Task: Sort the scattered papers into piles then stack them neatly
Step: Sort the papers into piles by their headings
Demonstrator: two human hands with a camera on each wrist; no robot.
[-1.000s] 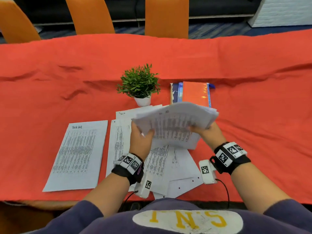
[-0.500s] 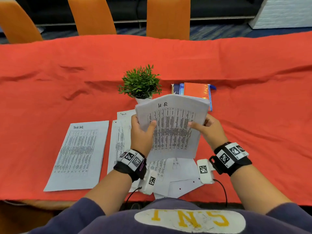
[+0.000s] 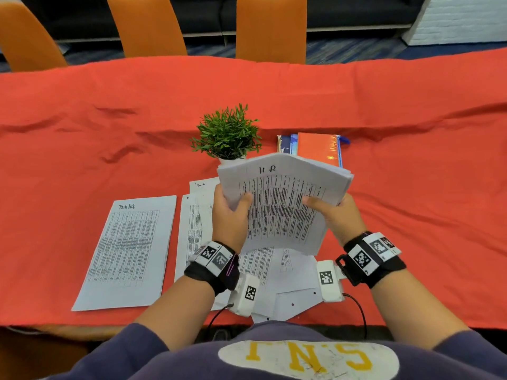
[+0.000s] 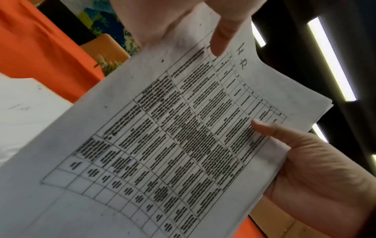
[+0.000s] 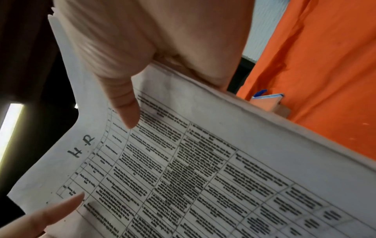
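I hold a thick stack of printed sheets point(image 3: 279, 212), top page headed "H.R", upright above the table. My left hand point(image 3: 233, 209) grips its left edge with the thumb on the front. My right hand point(image 3: 327, 211) grips the right edge the same way. The left wrist view shows the stack point(image 4: 162, 145) with my left thumb point(image 4: 222, 37) on it. In the right wrist view my right thumb point(image 5: 124, 103) presses the page point(image 5: 203, 177). A "Task List" sheet point(image 3: 129, 250) lies flat at the left. Loose overlapping papers point(image 3: 282, 278) lie under my hands.
A small potted plant point(image 3: 227, 135) stands just behind the stack. Beside it lie an orange notebook point(image 3: 318, 148) and blue folders. A red cloth point(image 3: 411, 174) covers the table. Orange chairs point(image 3: 270, 26) line the far side. Some loose sheets overhang the near edge.
The stack has tipped up from lying nearly flat in my hands to facing me, so the "H.R" page shows. Both hands kept their grip and rose slightly.
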